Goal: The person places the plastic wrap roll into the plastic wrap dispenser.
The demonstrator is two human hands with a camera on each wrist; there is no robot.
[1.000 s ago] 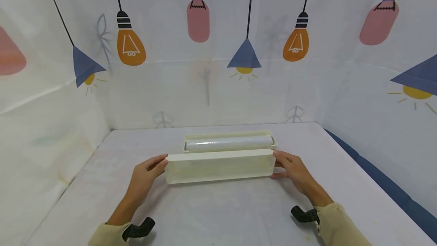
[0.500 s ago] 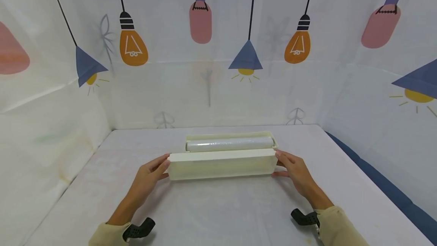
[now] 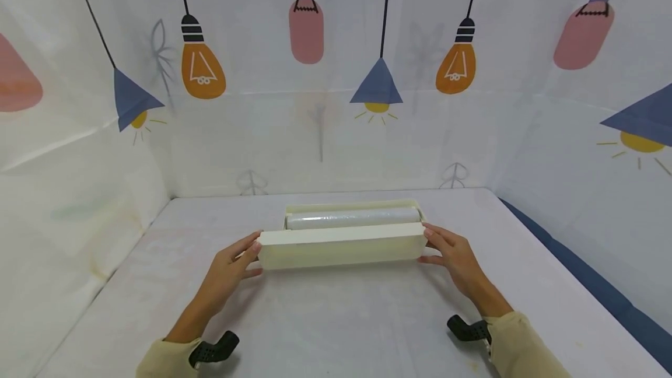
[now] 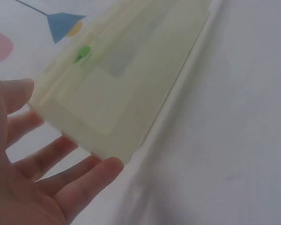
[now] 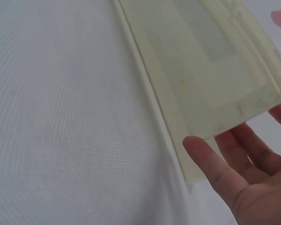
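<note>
A long cream, half-see-through lid (image 3: pixel 343 249) is held level between both hands, in front of a matching dispenser box (image 3: pixel 353 206). A shiny white roll of cling film (image 3: pixel 353 219) lies in that box, its near side partly hidden behind the lid. The left hand (image 3: pixel 229 264) grips the lid's left end, thumb on its upper edge and fingertips along the end, as the left wrist view shows. At the other end the right hand (image 3: pixel 454 255) holds the lid the same way. In the right wrist view the lid (image 5: pixel 210 70) shows its hollow-looking side close above the cloth.
A white cloth-covered table (image 3: pixel 336 325) lies under everything. White fabric walls (image 3: pixel 325 139) printed with lamps and bulbs stand at the back and both sides. A blue strip (image 3: pixel 572 273) runs along the table's right edge. Black wrist devices (image 3: pixel 214 349) sit at both sleeves.
The lid has tipped and risen slightly, so less of its front face shows and more of its top. Both hands moved up a little with it; the box with the roll stays in place.
</note>
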